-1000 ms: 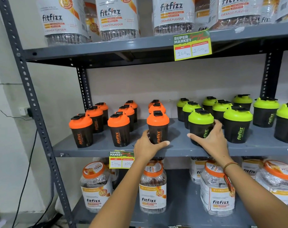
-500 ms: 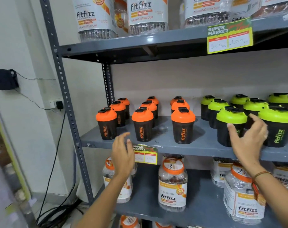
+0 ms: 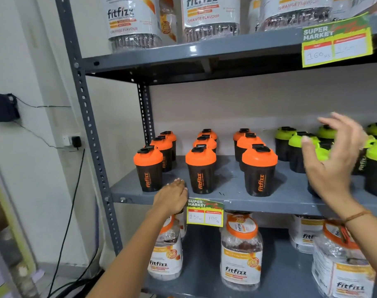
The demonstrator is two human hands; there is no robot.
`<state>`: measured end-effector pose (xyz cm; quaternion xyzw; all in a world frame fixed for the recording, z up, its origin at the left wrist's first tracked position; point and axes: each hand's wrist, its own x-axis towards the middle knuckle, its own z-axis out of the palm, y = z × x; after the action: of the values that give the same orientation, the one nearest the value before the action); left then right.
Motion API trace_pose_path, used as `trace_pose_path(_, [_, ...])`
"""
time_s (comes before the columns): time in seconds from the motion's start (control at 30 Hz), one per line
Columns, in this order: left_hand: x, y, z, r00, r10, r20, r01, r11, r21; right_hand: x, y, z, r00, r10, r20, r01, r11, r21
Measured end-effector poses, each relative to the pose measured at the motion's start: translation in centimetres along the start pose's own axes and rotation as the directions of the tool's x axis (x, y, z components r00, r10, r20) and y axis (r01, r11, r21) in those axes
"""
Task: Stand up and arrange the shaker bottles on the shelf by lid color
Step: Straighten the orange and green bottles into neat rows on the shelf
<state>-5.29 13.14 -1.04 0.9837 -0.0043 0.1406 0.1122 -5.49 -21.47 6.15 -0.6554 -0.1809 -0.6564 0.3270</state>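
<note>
Grey steel shelf, slotted uprights, against a pale wall; a wall socket w/ black cables sits to its left. On the mid shelf all shaker bottles stand upright: orange-lid shakers in three front-to-back rows on the left, green-lid shakers grouped to the right, a gap between the two colours. Bodies are black, "fitfizz" printed vertically.

Left hand hovers at the shelf's front edge betw. two front orange-lid bottles, fingers loosely curled, holding nothing. Right hand is raised in front of the green lids, fingers spread wide, empty, blurred.

Clear Fitfizz jars w/ orange lids fill the shelf below; more above read "ORANGE FLAVOUR". Price tag on the shelf edge: "SUPER MARKET", 150 rs / 100 rs. Upper tag reads 160 rs; 2nd figure illegible.
</note>
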Motion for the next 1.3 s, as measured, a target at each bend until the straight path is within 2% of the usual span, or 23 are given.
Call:
trace_pose_path(0.07, [0.4,-0.1,0.2,1.000,0.001,-0.003,-0.001,1.000,0.003,2.6,-0.6,1.5,0.993,0.005,0.121,-0.012,0.999,0.051])
trace_pose_path(0.1, [0.4,-0.1,0.3,1.000,0.003,-0.012,-0.003,1.000,0.007,4.0,-0.8,2.5,0.974,0.055,0.219,-0.073,0.994,0.076])
trace_pose_path(0.13, [0.5,-0.2,0.4,1.000,0.004,-0.023,-0.004,1.000,0.011,5.3,-0.7,3.8,0.933,0.129,0.335,-0.168,0.981,0.092])
trace_pose_path(0.2, [0.4,-0.3,0.6,0.999,0.005,-0.046,-0.005,1.000,0.014,7.1,-0.2,6.5,0.793,0.259,0.552,-0.343,0.938,0.052])
trace_pose_path(0.27, [0.4,-0.3,0.7,0.997,0.021,-0.068,-0.020,1.000,0.018,8.1,1.1,9.3,0.686,0.303,0.662,-0.372,0.928,-0.039])
trace_pose_path(0.33, [0.4,-0.3,0.8,0.995,0.039,-0.094,-0.036,0.999,0.034,8.5,2.6,11.6,0.591,0.317,0.742,-0.328,0.935,-0.138])
trace_pose_path(0.5, [0.6,-0.5,1.1,0.991,0.064,-0.121,-0.058,0.997,0.056,8.6,5.6,15.3,0.285,0.412,0.866,-0.226,0.907,-0.357])
trace_pose_path(0.67, [0.9,-0.9,1.8,0.988,0.067,-0.136,-0.055,0.995,0.087,7.8,7.0,16.3,0.136,0.489,0.862,-0.325,0.844,-0.428])
trace_pose_path(0.73, [1.0,-1.2,2.0,0.988,0.068,-0.142,-0.057,0.995,0.087,7.5,7.5,16.4,0.108,0.496,0.862,-0.362,0.827,-0.430])
trace_pose_path(0.87, [1.1,-1.1,1.9,0.989,0.087,-0.124,-0.076,0.993,0.084,7.1,7.8,16.5,0.105,0.493,0.864,-0.380,0.822,-0.423])
trace_pose_path(0.93, [1.0,-1.1,1.8,0.989,0.086,-0.121,-0.076,0.994,0.083,6.7,7.7,16.6,0.122,0.493,0.861,-0.365,0.829,-0.423])
trace_pose_path(1.07, [0.8,-0.9,1.7,0.992,0.063,-0.105,-0.054,0.995,0.083,6.1,7.8,17.0,0.231,0.474,0.850,-0.294,0.867,-0.403])
trace_pose_path(1.3, [0.8,-0.9,1.6,0.996,0.042,-0.076,-0.036,0.996,0.084,6.0,7.2,16.3,0.239,0.437,0.867,-0.316,0.879,-0.356])
